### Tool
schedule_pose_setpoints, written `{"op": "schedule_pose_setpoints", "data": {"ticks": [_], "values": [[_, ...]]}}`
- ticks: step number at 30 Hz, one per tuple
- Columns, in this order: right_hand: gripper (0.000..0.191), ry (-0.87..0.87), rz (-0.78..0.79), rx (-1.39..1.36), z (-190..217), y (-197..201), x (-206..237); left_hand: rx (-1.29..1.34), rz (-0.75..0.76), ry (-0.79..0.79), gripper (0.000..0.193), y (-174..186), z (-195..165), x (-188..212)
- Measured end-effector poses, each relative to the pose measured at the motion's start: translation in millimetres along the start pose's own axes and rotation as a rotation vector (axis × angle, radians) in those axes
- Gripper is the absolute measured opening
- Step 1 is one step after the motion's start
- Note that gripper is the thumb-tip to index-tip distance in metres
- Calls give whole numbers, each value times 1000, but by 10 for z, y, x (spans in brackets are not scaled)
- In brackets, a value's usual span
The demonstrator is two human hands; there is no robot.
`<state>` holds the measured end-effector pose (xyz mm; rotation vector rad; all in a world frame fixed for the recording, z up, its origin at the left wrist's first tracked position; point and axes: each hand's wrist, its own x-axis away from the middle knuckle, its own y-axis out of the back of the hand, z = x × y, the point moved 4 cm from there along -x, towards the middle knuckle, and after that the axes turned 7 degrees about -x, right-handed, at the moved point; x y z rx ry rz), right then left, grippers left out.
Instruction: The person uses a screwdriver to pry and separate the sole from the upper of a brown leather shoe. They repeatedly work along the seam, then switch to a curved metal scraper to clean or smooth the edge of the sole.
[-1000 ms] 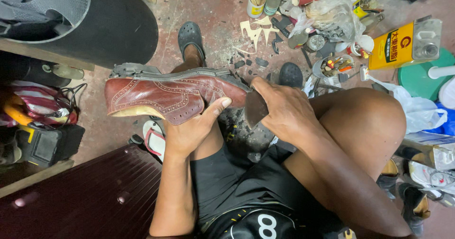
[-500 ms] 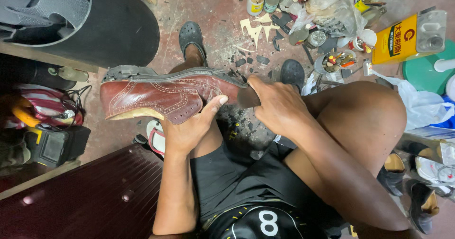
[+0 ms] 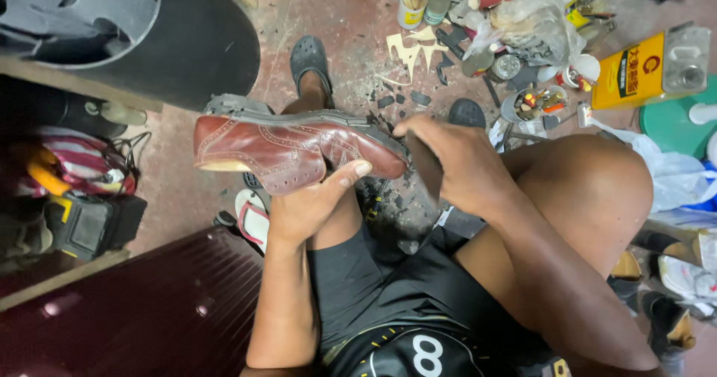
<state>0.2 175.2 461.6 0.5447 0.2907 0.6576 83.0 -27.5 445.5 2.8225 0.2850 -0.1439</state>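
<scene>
A brown brogue leather shoe [image 3: 276,145] lies on its side above my lap, its grey sole facing away and its toe pointing right. My left hand [image 3: 310,201] grips it from below, thumb pressed on the upper near the toe. At the toe end, my right hand [image 3: 459,160] is closed around a dark flat blade [image 3: 427,169], which meets the sole edge. Both knees frame the shoe, and dark scraps litter the floor under it.
A yellow can [image 3: 631,70], a green round lid [image 3: 676,119], tins of tools [image 3: 411,7] and a plastic bag [image 3: 538,18] crowd the far right floor. A maroon case [image 3: 112,310] lies at lower left, with a flip-flop [image 3: 254,216] beside it.
My right hand has shifted the blade a little along the sole edge at the toe. The left hand keeps the same hold on the shoe.
</scene>
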Motion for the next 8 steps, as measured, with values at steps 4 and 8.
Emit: {"op": "schedule_pose_setpoints", "data": {"ticks": [4, 8], "values": [[50, 69, 18, 151, 136, -8, 30, -126, 22, -36, 24, -2, -63, -34], [49, -18, 70, 269, 131, -33, 31, -86, -9, 19, 27, -22, -57, -9]]}}
